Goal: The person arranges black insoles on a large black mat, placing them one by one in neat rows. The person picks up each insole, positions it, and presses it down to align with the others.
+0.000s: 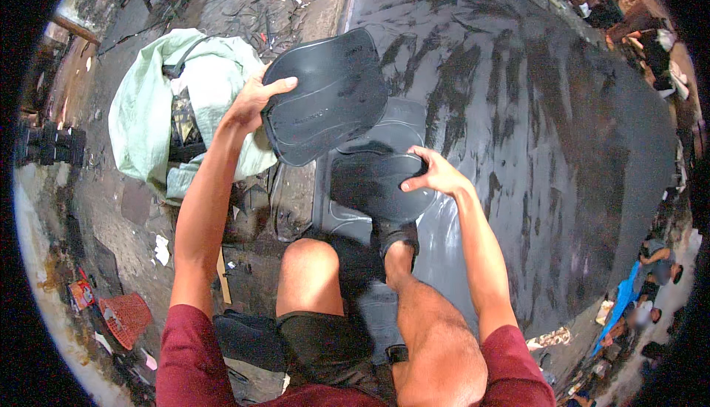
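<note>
Our left grip (255,99) clasps a moulded mat (333,89) beside the sack (137,115); our right grip (444,176) curls at another mat (366,187), hold unclear.

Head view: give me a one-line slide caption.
Left hand holds a black molded sheet; right hand touches a second sheet.

smooth rubbery panel (333,85), glossy streaked sheet (510,155), crinkled plastic-looking sack (137,111)

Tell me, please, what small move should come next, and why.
I'd perhaps bring the upper black panel toward the lower black panel to line up their edges: the left hand holds the first by its left edge, the right hand has the second near its right edge, and the two appear close together in view.
</note>
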`<state>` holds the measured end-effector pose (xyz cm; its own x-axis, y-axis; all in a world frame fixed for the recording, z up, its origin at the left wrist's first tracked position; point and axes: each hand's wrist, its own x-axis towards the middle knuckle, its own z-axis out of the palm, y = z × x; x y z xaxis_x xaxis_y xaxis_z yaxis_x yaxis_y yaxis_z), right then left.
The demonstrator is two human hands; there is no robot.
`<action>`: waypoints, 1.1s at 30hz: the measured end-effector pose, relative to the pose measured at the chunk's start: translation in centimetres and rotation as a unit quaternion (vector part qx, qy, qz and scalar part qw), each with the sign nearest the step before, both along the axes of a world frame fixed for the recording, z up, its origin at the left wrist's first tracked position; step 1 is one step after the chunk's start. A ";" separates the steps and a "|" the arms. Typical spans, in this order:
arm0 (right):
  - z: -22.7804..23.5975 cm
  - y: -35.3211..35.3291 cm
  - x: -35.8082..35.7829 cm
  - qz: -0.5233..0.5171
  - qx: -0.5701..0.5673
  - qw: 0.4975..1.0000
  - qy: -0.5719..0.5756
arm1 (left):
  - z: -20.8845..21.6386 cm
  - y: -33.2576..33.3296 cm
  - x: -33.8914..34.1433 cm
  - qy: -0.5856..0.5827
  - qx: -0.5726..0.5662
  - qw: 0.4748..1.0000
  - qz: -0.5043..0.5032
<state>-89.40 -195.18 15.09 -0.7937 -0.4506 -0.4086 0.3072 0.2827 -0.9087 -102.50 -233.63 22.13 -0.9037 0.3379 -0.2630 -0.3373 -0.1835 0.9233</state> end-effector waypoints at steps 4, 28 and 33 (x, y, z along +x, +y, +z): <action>-9.4 3.5 -4.9 -0.042 0.042 0.998 -0.026 | -2.1 1.4 -2.4 -0.021 -0.052 0.998 0.042; -7.3 1.9 -1.7 0.275 0.127 0.946 0.116 | -10.8 2.1 2.8 -0.131 0.033 0.984 0.117; -0.8 -2.2 -5.7 0.041 0.181 0.929 0.320 | -10.4 3.7 2.6 -0.125 0.027 0.990 0.056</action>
